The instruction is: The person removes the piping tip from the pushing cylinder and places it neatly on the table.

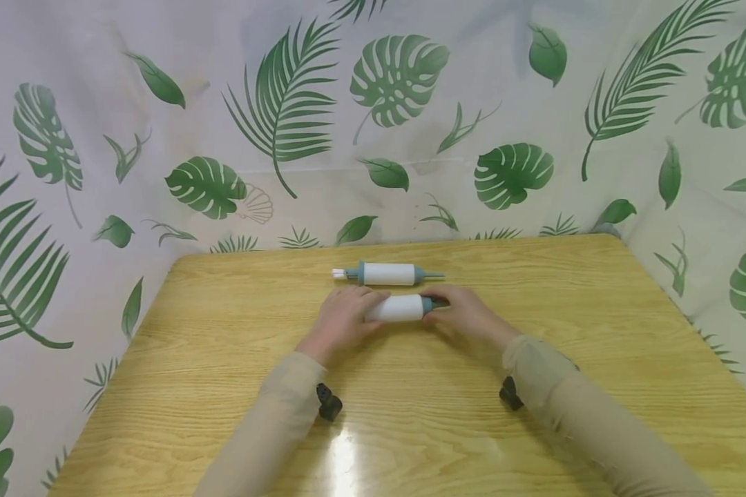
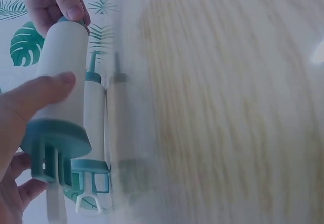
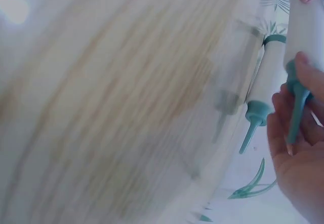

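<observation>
A white plunger syringe with teal ends lies level between both hands, close over the table. Round its barrel near the flange end, my left hand grips with thumb on one side and fingers on the other. At the nozzle end, my right hand holds the teal collar, its thumb on the collar and its fingers behind the thin nozzle. A second, matching syringe rests on the table just beyond, nozzle pointing right. In the left wrist view, a pale plunger handle sticks out below the held syringe's teal flange.
Both syringes are over the far half of a wood-grain table. A white sheet with green leaf prints hangs behind the table's back edge and along its sides. Black wrist cameras sit on both sleeves.
</observation>
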`<state>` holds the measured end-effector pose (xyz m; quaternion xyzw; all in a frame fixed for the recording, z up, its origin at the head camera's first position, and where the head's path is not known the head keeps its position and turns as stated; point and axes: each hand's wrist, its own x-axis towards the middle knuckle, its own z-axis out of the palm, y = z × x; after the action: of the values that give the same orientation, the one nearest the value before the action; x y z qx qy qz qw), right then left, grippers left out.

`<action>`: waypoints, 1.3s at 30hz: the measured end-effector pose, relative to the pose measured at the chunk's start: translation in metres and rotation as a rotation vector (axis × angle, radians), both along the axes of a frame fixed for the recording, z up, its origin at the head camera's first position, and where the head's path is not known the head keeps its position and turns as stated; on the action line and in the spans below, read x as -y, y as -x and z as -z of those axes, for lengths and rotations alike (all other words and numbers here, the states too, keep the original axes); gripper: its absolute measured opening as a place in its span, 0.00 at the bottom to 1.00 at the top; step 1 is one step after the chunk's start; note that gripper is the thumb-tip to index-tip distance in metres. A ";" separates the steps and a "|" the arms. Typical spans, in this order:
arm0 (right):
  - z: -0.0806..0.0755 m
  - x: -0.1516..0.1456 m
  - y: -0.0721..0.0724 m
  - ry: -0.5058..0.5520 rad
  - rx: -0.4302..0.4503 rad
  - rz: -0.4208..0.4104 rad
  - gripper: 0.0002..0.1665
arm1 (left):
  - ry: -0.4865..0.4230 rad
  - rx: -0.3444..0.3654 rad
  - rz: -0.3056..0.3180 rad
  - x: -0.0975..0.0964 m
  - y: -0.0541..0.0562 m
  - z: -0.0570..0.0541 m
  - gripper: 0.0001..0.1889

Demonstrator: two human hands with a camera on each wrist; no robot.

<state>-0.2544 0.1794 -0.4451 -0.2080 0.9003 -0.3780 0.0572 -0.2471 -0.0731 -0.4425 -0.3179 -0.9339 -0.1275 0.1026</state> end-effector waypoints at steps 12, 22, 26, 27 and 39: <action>0.001 -0.010 -0.002 0.154 -0.002 -0.036 0.28 | -0.081 -0.107 0.127 0.008 -0.003 -0.006 0.26; -0.002 -0.010 -0.006 0.177 0.005 -0.020 0.26 | -0.122 -0.159 0.187 0.012 -0.005 -0.003 0.30; -0.002 -0.009 -0.007 0.180 -0.035 -0.018 0.25 | -0.130 -0.131 0.175 0.011 -0.006 -0.003 0.29; -0.002 -0.009 -0.008 0.178 -0.046 -0.015 0.24 | -0.136 -0.118 0.172 0.011 -0.006 -0.004 0.29; -0.001 -0.009 -0.013 0.129 -0.300 -0.072 0.22 | -0.239 0.195 0.118 0.009 -0.001 -0.010 0.28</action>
<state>-0.2412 0.1889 -0.4445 -0.2973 0.8645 -0.3975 -0.0781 -0.2460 -0.0820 -0.4330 -0.3440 -0.8972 -0.2738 0.0411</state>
